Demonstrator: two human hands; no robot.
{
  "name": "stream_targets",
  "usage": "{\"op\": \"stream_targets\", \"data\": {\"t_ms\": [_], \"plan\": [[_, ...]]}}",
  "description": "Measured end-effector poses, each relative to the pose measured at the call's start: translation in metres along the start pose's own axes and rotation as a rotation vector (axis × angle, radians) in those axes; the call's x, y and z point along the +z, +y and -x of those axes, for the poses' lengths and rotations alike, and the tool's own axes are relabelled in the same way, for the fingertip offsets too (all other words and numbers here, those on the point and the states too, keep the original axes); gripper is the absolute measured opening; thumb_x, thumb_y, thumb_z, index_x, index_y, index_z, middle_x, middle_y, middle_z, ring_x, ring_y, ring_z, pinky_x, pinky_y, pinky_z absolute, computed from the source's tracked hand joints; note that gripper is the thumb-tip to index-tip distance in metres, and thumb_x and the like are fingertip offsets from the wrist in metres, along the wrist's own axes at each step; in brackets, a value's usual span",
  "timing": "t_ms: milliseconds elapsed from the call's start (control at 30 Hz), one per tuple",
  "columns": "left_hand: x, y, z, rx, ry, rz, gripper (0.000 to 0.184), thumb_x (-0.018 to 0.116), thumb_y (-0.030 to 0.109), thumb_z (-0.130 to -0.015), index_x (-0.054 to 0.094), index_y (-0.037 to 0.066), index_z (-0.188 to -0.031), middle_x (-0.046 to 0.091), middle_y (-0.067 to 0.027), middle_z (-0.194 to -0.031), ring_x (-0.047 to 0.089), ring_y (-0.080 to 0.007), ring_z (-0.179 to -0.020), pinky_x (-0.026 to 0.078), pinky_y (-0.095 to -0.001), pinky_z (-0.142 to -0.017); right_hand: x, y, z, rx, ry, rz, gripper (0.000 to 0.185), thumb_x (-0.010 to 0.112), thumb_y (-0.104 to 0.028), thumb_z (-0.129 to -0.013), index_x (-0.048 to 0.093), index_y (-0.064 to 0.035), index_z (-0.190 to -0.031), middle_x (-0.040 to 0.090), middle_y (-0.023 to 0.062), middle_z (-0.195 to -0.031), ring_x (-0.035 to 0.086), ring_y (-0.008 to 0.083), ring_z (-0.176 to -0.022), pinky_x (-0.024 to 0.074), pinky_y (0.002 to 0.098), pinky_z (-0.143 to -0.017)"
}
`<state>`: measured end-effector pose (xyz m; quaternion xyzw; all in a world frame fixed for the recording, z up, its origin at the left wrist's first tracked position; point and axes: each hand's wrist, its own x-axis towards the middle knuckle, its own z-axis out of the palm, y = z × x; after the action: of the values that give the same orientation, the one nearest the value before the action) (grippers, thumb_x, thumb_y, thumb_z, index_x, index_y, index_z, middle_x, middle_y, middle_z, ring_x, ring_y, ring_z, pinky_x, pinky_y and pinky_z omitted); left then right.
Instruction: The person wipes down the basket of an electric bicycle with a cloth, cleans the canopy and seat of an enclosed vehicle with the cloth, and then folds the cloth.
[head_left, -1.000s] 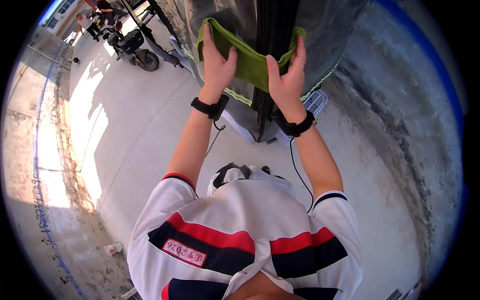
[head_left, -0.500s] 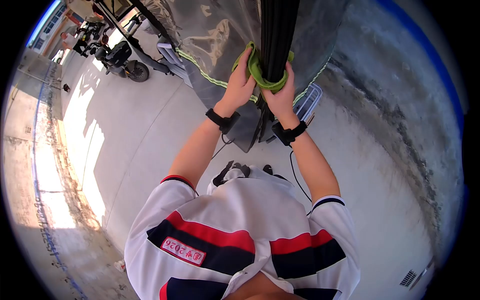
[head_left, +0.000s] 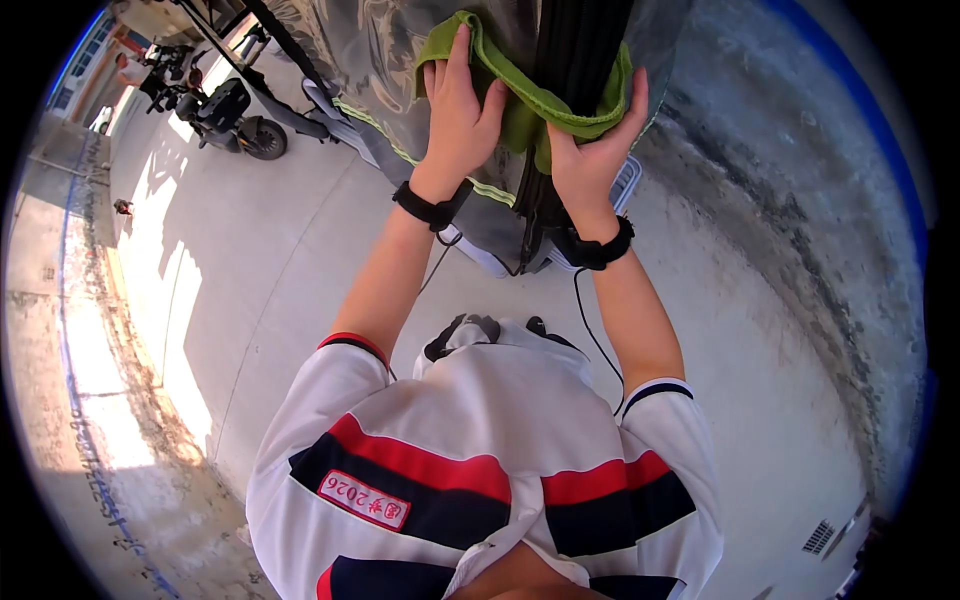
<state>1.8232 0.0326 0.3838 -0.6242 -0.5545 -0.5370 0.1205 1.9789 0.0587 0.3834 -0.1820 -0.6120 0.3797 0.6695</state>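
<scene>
A green cloth point(head_left: 520, 88) is spread across the front of a black pleated strip point(head_left: 575, 60) that runs down a clear plastic cover point(head_left: 390, 50). My left hand point(head_left: 462, 125) holds the cloth's left part, with fingers lying over it against the plastic and the thumb apart. At the cloth's right end, my right hand point(head_left: 595, 165) grips it between thumb and fingers beside the black strip. A black band is strapped round each wrist, with a thin cable hanging from it. Pale green piping point(head_left: 375, 125) edges the cover below my left hand.
A metal rack point(head_left: 627, 180) sticks out behind my right wrist. A dark motor scooter point(head_left: 230, 115) stands at the upper left, with a person point(head_left: 130, 70) beyond it. The concrete floor point(head_left: 290, 240) meets a stained wall point(head_left: 800, 150) on the right.
My hands have moved upward and farther apart. The cloth, bunched closely around the black strip before, is now stretched wider across it. The view has shifted slightly.
</scene>
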Motion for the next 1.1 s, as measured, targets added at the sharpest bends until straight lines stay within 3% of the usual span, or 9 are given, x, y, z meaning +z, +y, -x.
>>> {"op": "stream_targets", "data": {"t_ms": [100,200,400,600,667,733,767,900,1100], "plan": [[0.008,-0.016,0.007,-0.068,-0.019,-0.056,0.076,0.062,0.018,-0.091,0.019,-0.008,-0.149,0.039,-0.0286,-0.143,0.036,-0.0454,-0.13,0.026,-0.0484,-0.112,0.003,0.013,0.005,0.025,0.021,0.059,0.087,0.076,-0.004,-0.081,0.02,0.0037,-0.148,0.043,0.0171,-0.138,0.049,0.0231,-0.124,0.0402,0.0343,-0.105],[0.019,-0.036,0.026,-0.192,-0.085,-0.032,0.078,0.061,0.02,-0.093,0.016,-0.009,-0.15,0.038,-0.0296,-0.145,0.036,-0.0463,-0.131,0.029,-0.0472,-0.111,0.001,0.023,0.014,0.145,-0.01,0.096,0.078,0.077,-0.01,-0.081,0.032,0.0054,-0.142,0.054,0.0214,-0.13,0.057,0.0255,-0.117,0.0457,0.0353,-0.099],[0.046,-0.047,0.076,-0.4,-0.222,0.057,0.078,0.058,0.022,-0.095,0.012,-0.009,-0.151,0.042,-0.0312,-0.142,0.042,-0.0461,-0.129,0.035,-0.0456,-0.109,-0.009,0.036,0.041,0.21,-0.043,0.215,0.073,0.078,-0.013,-0.081,0.036,0.0064,-0.137,0.056,0.0232,-0.128,0.06,0.0262,-0.112,0.0477,0.0352,-0.094],[0.049,-0.035,0.121,-0.631,-0.316,0.084,0.073,0.056,0.024,-0.096,0.018,-0.003,-0.152,0.042,-0.0293,-0.144,0.048,-0.0426,-0.129,0.04,-0.041,-0.106,-0.026,0.058,0.078,-0.003,-0.027,0.247,0.053,0.072,-0.007,-0.085,0.045,0.0069,-0.128,0.054,0.0242,-0.129,0.053,0.0346,-0.121,0.0415,0.0415,-0.102],[0.049,-0.035,0.135,-0.68,-0.345,0.125,0.071,0.057,0.025,-0.096,0.021,-0.002,-0.152,0.042,-0.0284,-0.146,0.047,-0.0412,-0.13,0.041,-0.0408,-0.106,-0.028,0.057,0.079,-0.179,0.004,0.366,0.044,0.068,-0.002,-0.084,0.052,0.0027,-0.125,0.056,0.0189,-0.122,0.052,0.0331,-0.114,0.0419,0.0412,-0.097],[0.042,-0.028,0.141,-0.688,-0.348,0.145,0.066,0.057,0.024,-0.097,0.028,0.0,-0.15,0.045,-0.0266,-0.144,0.049,-0.0397,-0.129,0.041,-0.0404,-0.105,-0.034,0.06,0.08,-0.326,0.007,0.459,0.042,0.068,0.0,-0.082,0.056,-0.0002,-0.122,0.057,0.0157,-0.117,0.053,0.0302,-0.108,0.0433,0.0395,-0.091],[0.038,-0.026,0.143,-0.682,-0.35,0.169,0.064,0.057,0.023,-0.097,0.029,0.001,-0.15,0.046,-0.0261,-0.143,0.049,-0.0394,-0.129,0.041,-0.0402,-0.105,-0.038,0.066,0.085,-0.337,0.009,0.413,0.035,0.067,0.005,-0.078,0.066,-0.005,-0.111,0.058,0.0112,-0.107,0.054,0.0272,-0.097,0.0444,0.0371,-0.083],[0.03,-0.024,0.148,-0.678,-0.323,0.212,0.06,0.056,0.018,-0.096,0.032,0.003,-0.149,0.048,-0.0245,-0.142,0.049,-0.0388,-0.129,0.041,-0.0398,-0.105,-0.043,0.062,0.095,-0.374,-0.162,0.44,0.024,0.064,0.009,-0.078,0.069,-0.0023,-0.099,0.058,0.013,-0.101,0.058,0.0288,-0.091,0.0495,0.0361,-0.077],[0.02,-0.024,0.14,-0.542,-0.231,0.104,0.059,0.056,0.014,-0.096,0.031,0.001,-0.148,0.044,-0.0258,-0.145,0.043,-0.0385,-0.135,0.037,-0.0385,-0.11,-0.044,0.067,0.097,-0.304,-0.114,0.442,0.032,0.066,0.008,-0.076,0.072,-0.0052,-0.104,0.061,0.0098,-0.101,0.057,0.0277,-0.089,0.0468,0.036,-0.076]]}}
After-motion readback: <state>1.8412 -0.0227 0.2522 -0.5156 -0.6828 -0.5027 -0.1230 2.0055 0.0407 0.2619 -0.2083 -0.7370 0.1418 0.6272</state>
